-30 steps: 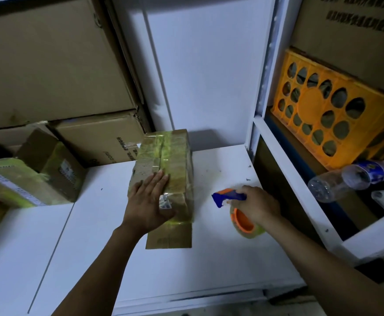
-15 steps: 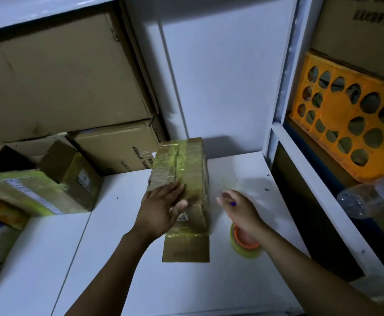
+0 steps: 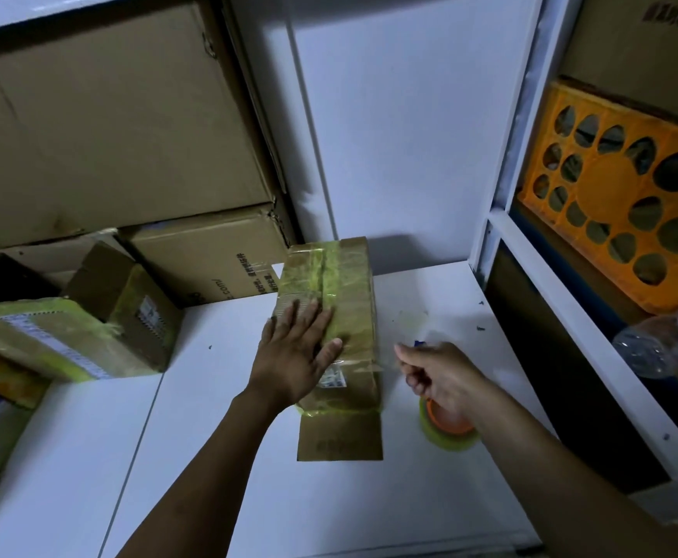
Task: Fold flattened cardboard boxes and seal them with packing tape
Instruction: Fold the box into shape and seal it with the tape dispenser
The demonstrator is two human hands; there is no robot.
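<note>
Left hand (image 3: 295, 356) lies flat, fingers straight, on the taped box (image 3: 349, 283) at mid-table (image 3: 208, 457). My right hand (image 3: 442, 380), fingers curled, covers the tape roll (image 3: 448, 429) just right of the box; I cannot tell whether it grips the roll. Stacked cartons (image 3: 208, 259) crowd the left; an orange crate (image 3: 611, 195) and a bottle (image 3: 651, 348) fill the right shelf.

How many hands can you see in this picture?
2. The left hand lies flat on the taped box mid-table; the right hand, fingers curled, is over the tape roll to the box's right. None seems hidden.
</note>
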